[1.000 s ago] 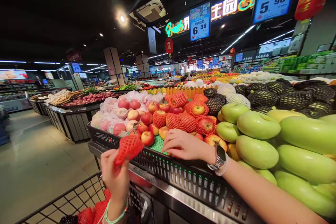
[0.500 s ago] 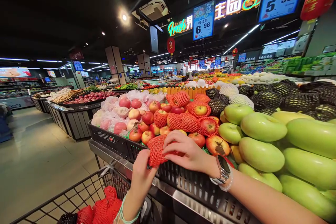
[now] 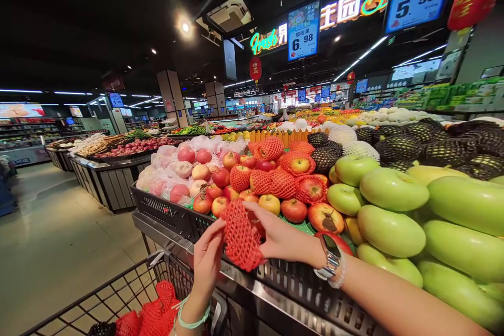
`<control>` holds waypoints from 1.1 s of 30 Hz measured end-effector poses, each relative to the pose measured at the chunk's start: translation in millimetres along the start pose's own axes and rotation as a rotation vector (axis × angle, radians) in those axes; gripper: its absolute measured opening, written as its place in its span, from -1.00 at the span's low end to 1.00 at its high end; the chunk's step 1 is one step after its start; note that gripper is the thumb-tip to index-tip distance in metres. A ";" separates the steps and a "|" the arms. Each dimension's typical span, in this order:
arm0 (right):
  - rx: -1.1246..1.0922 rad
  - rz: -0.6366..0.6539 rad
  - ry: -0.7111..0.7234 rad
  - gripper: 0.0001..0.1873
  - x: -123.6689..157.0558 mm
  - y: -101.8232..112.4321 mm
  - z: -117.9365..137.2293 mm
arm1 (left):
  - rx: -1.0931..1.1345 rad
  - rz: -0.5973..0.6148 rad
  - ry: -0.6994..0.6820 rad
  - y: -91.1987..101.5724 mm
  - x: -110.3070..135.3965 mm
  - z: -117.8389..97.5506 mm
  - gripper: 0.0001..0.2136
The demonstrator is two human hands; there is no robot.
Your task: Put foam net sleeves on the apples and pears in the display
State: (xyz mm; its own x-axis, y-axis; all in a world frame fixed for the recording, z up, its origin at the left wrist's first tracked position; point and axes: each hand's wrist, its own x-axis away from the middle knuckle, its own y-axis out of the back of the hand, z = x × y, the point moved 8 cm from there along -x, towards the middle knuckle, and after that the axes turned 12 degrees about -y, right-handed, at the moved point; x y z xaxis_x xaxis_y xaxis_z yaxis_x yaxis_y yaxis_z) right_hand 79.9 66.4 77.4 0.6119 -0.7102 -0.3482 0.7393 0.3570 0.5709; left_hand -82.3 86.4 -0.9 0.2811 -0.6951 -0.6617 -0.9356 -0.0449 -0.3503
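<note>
A red foam fruit net (image 3: 241,236) is held up between my two hands above the front edge of the black crate. My left hand (image 3: 208,252) pinches its left side with thumb and fingers. From the right, my right hand (image 3: 281,233) wraps round the net, fingers over the top and thumb low on its side. A reddish apple surface shows between those fingers, mostly hidden by the net and hand. Just behind lie bare apples (image 3: 269,203) and apples in red nets (image 3: 283,182).
A wire shopping cart (image 3: 98,296) at lower left holds several red nets (image 3: 151,315). The crate (image 3: 165,212) rests on a metal-edged stand. Large green fruits (image 3: 391,231) are piled right, bagged pinkish fruits (image 3: 177,168) left, black-netted fruits (image 3: 397,148) behind.
The net has turned upright and bulges wider. My right hand has moved from pinching its top to gripping round its right side; my left hand has shifted slightly left.
</note>
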 end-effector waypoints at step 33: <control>0.953 0.081 -0.027 -0.47 2.6 16.9 -28.9 | -0.055 -0.014 -0.061 1.2 0.3 -2.0 -0.28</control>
State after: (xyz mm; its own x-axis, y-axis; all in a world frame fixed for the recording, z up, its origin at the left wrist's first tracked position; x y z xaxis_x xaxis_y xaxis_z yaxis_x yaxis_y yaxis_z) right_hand 102.1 88.2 64.7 0.6355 -0.7231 -0.2706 0.1482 -0.2297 0.9619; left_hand -83.8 84.7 -0.2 0.3048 -0.6491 -0.6970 -0.9414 -0.0943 -0.3238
